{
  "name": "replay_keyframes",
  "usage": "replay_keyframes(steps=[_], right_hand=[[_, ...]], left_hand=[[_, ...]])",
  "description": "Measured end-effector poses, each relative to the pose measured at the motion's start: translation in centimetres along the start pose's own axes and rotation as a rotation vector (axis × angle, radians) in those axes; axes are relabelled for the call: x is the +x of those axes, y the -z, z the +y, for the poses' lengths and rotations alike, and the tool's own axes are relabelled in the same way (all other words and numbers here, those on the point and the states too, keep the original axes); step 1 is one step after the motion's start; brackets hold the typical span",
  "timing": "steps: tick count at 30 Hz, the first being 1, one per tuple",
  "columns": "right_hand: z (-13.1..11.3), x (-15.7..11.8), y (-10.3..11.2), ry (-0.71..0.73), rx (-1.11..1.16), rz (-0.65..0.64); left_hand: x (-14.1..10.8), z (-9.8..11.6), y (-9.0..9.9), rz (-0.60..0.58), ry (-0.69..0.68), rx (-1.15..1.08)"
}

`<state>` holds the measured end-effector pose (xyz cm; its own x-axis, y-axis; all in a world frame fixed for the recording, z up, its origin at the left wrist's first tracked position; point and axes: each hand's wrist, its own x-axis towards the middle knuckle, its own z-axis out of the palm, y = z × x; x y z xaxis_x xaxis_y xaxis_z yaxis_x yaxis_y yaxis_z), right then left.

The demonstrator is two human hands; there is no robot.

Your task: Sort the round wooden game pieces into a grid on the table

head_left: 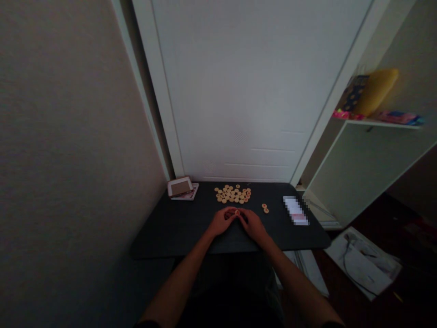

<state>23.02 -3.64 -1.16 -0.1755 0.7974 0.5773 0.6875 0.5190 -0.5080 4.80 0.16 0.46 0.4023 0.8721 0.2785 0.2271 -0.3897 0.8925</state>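
Observation:
Close together over the dark table (pixel 170 232), my left hand (pixel 222 221) and my right hand (pixel 251 223) meet at the fingertips. Between them is a round, pale wooden xiangqi piece (pixel 237 212) with a reddish mark. Fingers of both hands curl in on it, and the left fingers partly hide one another. Just beyond the hands lies a loose cluster of xiangqi pieces (pixel 232 195), some marked red. Two more pieces (pixel 265 208) lie touching each other to the right of my right hand.
An open box and its lid (pixel 182 187) rest at the table's far left. On the right side lies a phone (pixel 295 210) with a lit, blurred-out screen. A white door (pixel 239 91) rises behind the table. A shelf unit (pixel 372 159) and a white box (pixel 365 262) stand at right.

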Motion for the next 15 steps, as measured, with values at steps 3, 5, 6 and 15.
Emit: replay_keyframes(steps=[3, 5, 6, 15], right_hand=[[-0.2, 0.0, 0.1, -0.007, 0.007, -0.004], [-0.4, 0.0, 0.2, -0.014, 0.001, -0.004], [-0.6, 0.0, 0.3, -0.016, -0.004, -0.004], [-0.8, -0.1, 0.8, 0.073, -0.017, -0.074]], left_hand=[[0.0, -0.1, 0.0, 0.001, -0.014, 0.017], [0.0, -0.3, -0.1, 0.007, -0.015, 0.015], [0.0, -0.4, -0.1, 0.011, -0.009, 0.013], [0.3, -1.5, -0.2, 0.022, 0.002, -0.024]])
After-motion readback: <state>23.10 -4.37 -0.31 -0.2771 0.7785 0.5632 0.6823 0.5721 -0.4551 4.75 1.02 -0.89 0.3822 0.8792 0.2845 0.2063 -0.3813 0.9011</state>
